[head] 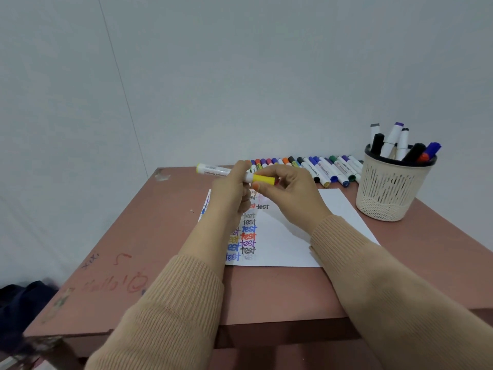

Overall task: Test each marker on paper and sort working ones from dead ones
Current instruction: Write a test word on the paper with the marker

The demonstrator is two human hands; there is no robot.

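Observation:
I hold a white marker (213,170) with a yellow end level above the paper (282,236). My left hand (229,190) grips its barrel. My right hand (290,193) pinches its yellow cap (263,179), which sits on the marker's right end. The white sheet lies on the brown table (170,236) and carries several coloured "test" words, partly hidden under my hands. Several markers (314,166) lie in a row along the table's far edge.
A beige mesh cup (389,190) with several markers standing in it sits at the table's right rear. The wall stands close behind the table. Scribbles mark the tabletop at front left. A dark bag (24,303) lies on the floor to the left.

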